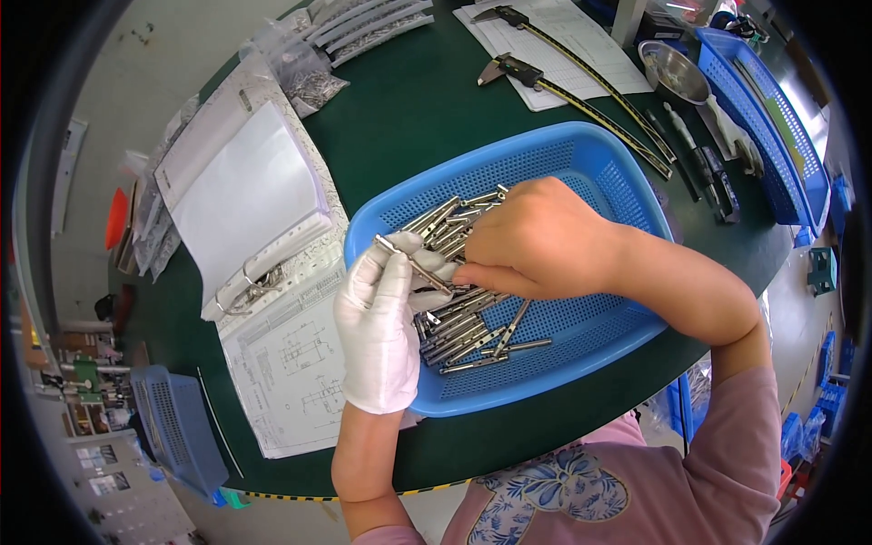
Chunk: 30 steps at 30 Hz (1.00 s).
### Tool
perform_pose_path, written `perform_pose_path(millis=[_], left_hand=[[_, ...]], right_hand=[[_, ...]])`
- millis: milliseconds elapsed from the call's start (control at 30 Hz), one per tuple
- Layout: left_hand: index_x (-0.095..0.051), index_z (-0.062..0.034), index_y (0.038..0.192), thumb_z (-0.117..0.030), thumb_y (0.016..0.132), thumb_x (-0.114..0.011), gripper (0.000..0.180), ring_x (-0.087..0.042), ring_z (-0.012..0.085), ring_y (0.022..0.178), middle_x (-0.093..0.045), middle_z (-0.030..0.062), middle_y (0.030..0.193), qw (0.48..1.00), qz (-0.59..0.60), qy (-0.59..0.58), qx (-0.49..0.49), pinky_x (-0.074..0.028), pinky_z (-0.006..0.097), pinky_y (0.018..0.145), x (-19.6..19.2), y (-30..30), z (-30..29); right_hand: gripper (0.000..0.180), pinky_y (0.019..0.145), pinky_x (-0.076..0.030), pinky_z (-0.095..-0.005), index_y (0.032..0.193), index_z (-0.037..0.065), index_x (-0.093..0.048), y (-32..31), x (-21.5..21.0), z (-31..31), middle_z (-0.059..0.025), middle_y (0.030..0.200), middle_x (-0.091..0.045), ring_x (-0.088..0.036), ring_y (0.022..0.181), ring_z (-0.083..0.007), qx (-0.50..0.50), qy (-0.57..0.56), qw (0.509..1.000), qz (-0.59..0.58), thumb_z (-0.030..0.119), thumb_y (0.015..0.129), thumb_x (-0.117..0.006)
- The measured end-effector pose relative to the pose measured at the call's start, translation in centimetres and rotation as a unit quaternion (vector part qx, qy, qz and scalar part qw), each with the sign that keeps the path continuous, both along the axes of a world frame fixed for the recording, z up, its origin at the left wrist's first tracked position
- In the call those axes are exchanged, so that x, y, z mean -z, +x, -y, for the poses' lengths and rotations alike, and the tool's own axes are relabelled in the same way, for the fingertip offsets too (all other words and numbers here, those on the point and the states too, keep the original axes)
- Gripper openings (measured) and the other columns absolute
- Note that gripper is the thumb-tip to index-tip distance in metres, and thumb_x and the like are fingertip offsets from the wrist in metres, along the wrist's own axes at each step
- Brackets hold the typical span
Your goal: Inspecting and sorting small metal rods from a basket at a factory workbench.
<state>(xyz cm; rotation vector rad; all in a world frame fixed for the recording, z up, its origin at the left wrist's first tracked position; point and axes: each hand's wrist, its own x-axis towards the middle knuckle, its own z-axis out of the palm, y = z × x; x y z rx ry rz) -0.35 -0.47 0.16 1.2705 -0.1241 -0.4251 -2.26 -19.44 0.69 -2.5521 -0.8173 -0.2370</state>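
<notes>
My left hand (381, 318), in a white glove, is closed on a slim metal pin (414, 264) and holds it slantwise over the left part of a blue perforated basket (581, 350). Bare and curled, my right hand (542, 238) hangs over the basket's middle, its thumb pointing at the left hand's fingers. Whatever its fingertips grip, if anything, is hidden behind the hand. Many similar shiny metal pins (459, 338) lie heaped in the basket beneath both hands, several of them with small holes or slots.
Left of the basket lies an open ring binder (245, 195) with drawing sheets (304, 372). Two calipers (581, 95) rest on papers at the back. A metal scoop (677, 73), a dark pen-like tool (695, 150) and another blue basket (763, 118) stand right. Bagged parts (313, 86) lie back left.
</notes>
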Motion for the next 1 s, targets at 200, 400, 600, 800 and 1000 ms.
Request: perform_pose_path(millis=[200, 400, 600, 800, 1000], left_hand=[[-0.055, -0.0022, 0.101, -0.013, 0.092, -0.045, 0.017, -0.062, 0.0134, 0.077, -0.061, 0.0064, 0.084, 1.000, 0.003, 0.003, -0.005, -0.051, 0.021, 0.063, 0.2, 0.0, 0.1], [-0.054, -0.0013, 0.102, -0.012, 0.092, -0.044, 0.017, -0.062, 0.0138, 0.077, -0.061, 0.0069, 0.085, 1.000, 0.009, 0.003, 0.007, -0.051, 0.023, 0.065, -0.1, 0.0, 0.1], [-0.054, -0.0003, 0.101, -0.012, 0.092, -0.044, 0.018, -0.063, 0.0155, 0.079, -0.061, 0.0082, 0.085, 1.000, -0.003, -0.006, -0.013, -0.052, 0.023, 0.064, 0.0, 0.1, 0.1], [-0.053, -0.0011, 0.102, -0.012, 0.093, -0.043, 0.018, -0.063, 0.0170, 0.079, -0.061, 0.0087, 0.086, 0.999, -0.024, -0.037, -0.009, -0.053, 0.024, 0.063, 0.0, 0.3, -0.3], [-0.052, -0.0028, 0.106, -0.016, 0.092, -0.045, 0.020, -0.061, 0.0156, 0.079, -0.058, 0.0052, 0.086, 0.998, -0.044, -0.047, 0.006, -0.052, 0.024, 0.061, 0.0, 0.4, -0.4]], right_hand=[[0.021, 0.052, -0.043, -0.0384, 0.071, 0.008, -0.055, -0.3, -0.5, -0.2, -0.0070, 0.061, -0.058, -0.058, 0.058, -0.0278, 0.016, 0.070, 0.996, -0.045, 0.027, 0.076, -0.062], [0.021, 0.052, -0.043, -0.0382, 0.071, 0.009, -0.055, 0.1, -0.1, 0.4, -0.0066, 0.060, -0.057, -0.058, 0.058, -0.0275, 0.007, -0.006, 1.000, -0.019, 0.028, 0.076, -0.063], [0.022, 0.051, -0.042, -0.0363, 0.074, 0.009, -0.056, 0.0, -1.2, 0.8, -0.0056, 0.061, -0.057, -0.057, 0.057, -0.0260, 0.014, 0.148, 0.984, -0.094, 0.029, 0.077, -0.063], [0.018, 0.051, -0.042, -0.0340, 0.072, 0.007, -0.056, 0.1, -1.9, 0.9, -0.0070, 0.065, -0.056, -0.057, 0.057, -0.0222, 0.022, 0.172, 0.977, -0.123, 0.023, 0.077, -0.063], [0.019, 0.050, -0.041, -0.0333, 0.074, 0.006, -0.058, 0.7, -1.0, 2.0, -0.0070, 0.065, -0.055, -0.055, 0.056, -0.0230, 0.001, 0.055, 0.995, -0.086, 0.025, 0.079, -0.063]])
